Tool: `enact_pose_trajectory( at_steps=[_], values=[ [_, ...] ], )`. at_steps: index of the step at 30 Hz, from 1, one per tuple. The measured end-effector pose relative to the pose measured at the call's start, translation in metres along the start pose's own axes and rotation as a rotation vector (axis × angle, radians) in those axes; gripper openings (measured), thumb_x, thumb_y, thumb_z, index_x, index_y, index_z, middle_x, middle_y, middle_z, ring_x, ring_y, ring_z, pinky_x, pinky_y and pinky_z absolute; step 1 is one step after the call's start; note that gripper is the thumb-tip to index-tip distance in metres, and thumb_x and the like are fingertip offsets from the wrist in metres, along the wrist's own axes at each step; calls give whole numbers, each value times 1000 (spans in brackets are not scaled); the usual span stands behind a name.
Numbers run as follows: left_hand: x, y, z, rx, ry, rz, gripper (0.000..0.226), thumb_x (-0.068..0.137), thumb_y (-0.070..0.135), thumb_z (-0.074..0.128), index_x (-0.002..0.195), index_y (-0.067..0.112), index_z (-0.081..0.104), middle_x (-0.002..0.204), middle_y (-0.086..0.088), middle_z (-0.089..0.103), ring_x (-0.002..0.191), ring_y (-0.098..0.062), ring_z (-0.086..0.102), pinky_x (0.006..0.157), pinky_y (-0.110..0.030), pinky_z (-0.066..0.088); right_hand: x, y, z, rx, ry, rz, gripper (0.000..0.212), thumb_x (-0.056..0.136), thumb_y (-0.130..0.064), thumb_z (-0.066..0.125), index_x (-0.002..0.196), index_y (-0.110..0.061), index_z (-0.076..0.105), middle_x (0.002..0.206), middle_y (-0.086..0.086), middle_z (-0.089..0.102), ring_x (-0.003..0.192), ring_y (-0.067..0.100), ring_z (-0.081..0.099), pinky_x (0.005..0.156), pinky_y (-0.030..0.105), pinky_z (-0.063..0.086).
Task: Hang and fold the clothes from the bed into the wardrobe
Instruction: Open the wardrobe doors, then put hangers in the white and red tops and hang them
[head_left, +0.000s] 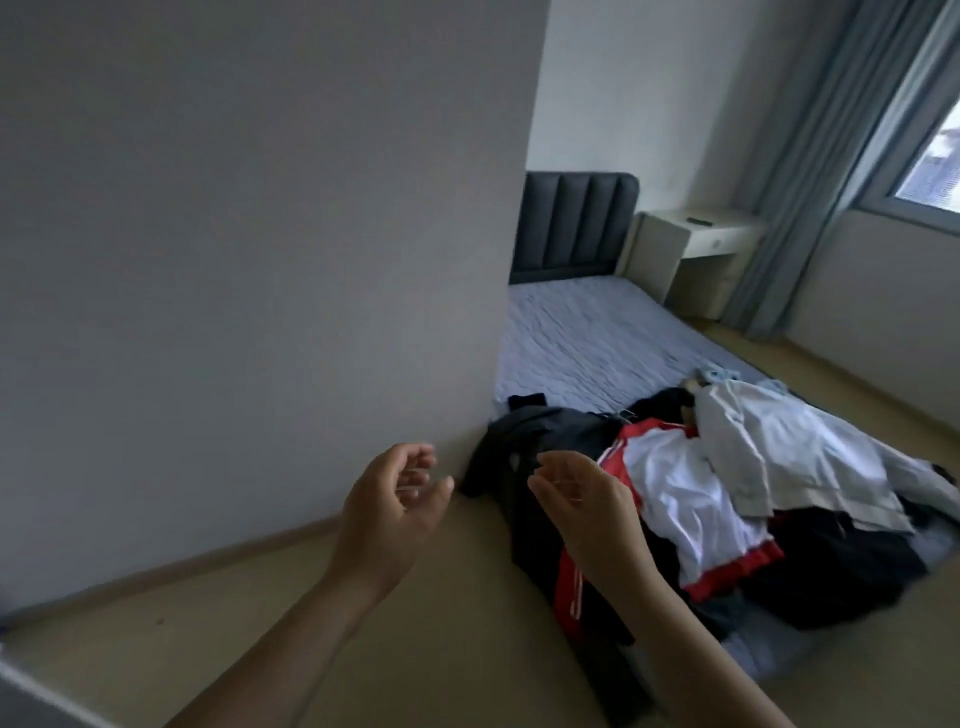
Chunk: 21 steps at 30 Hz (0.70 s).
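My left hand (395, 499) and right hand (582, 499): fingers loosely spread, holding nothing. Rumpled clothes pile (727, 493) on quilted bed (597, 332).

Single head-worn wide-angle view, tilted, facing forward and down from standing height. A wall (249, 260) fills the near left; the bed (597, 332) runs away at right toward the window (935, 156). Both forearms enter from the bottom edge, close to the lens.
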<state>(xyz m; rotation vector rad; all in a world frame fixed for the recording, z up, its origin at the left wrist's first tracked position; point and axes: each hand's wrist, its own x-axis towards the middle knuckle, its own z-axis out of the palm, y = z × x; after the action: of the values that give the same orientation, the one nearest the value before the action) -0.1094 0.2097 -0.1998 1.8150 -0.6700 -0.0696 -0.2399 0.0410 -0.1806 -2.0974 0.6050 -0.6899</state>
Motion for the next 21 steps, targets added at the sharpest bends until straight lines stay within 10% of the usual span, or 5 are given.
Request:
enact_pose_trajectory(
  at_steps=[21],
  values=[
    [-28, 123, 336, -44, -432, 176, 23, 79, 36, 71, 97, 43, 58, 98, 14, 66, 87, 3, 63, 74, -18, 53, -51, 196, -295, -80, 379, 212, 24, 85, -23, 72, 108, -17, 70, 86, -21, 66, 80, -10, 65, 65, 7, 49]
  ],
)
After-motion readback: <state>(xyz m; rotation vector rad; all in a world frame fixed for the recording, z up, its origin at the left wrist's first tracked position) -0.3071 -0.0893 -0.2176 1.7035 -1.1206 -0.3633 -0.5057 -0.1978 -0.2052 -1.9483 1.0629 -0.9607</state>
